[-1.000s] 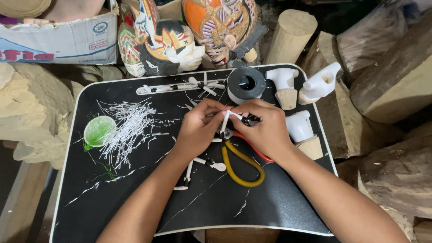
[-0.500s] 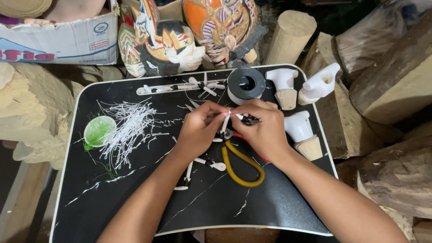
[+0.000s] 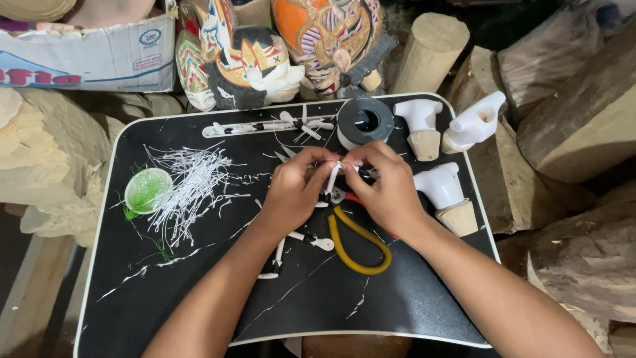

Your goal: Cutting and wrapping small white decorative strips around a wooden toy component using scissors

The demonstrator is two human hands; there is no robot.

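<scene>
Head view, looking down on a black bench point(image 3: 199, 292) streaked with white. Left hand point(image 3: 295, 192) and right hand point(image 3: 387, 192) meeting over the middle of the bench, both closed in a fingertip grip on one small white stick point(image 3: 333, 176), held tilted just above the surface between the two hands. Judged light, thin and stiff, probably easy to snap or to let slip; best taken as here, by pinching near each end. Touching the near side of the right hand, a yellow-handled tool point(image 3: 358, 248) lying flat, its head hidden under the hands. Similar white pieces point(image 3: 291, 248) scattered near the left wrist, others in a row point(image 3: 265, 126) along the far edge. To the left, a loose heap of white shavings point(image 3: 189, 189) and, beside it, a small round dish point(image 3: 147, 190) smeared with green; contents otherwise not legible. Far centre, a dark grey roll of tape point(image 3: 364, 121). To the right, three white carved parts on pale wooden pegs point(image 3: 424, 129). Beyond the bench, painted masks point(image 3: 258, 63), a cardboard box point(image 3: 86, 56) with contents cut off by the frame, and rough wood blocks point(image 3: 583, 119).
</scene>
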